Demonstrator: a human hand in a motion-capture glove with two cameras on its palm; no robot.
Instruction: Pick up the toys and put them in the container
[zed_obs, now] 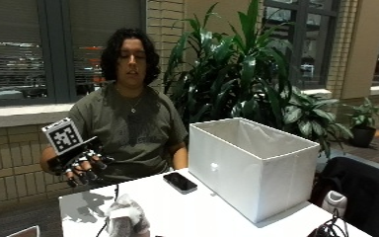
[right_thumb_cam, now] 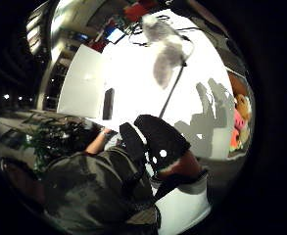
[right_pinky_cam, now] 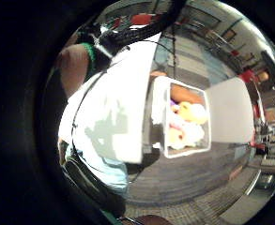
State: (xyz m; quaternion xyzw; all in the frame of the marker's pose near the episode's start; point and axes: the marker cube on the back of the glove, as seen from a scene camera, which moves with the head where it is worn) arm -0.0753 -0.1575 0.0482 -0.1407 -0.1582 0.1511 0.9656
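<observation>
Hovering at the left of the outside view, the gloved right hand (zed_obs: 81,165) is raised above the counter (zed_obs: 189,210), palm out, its grip relaxed and wide with fingers hanging loosely spread and nothing in them; likely a pause between toys, so I judge the sorting largely done. The white fabric container (zed_obs: 252,165) stands right of centre on the counter, open top up so toys can drop straight in; the plush toys (right_pinky_cam: 186,123), yellow, pink and orange, lie inside it. A grey fluffy object (zed_obs: 125,217) sits at the lower edge near the counter's front; a black phone (zed_obs: 179,182) lies just beside the container's left wall; bare counter between them leaves room to reach.
</observation>
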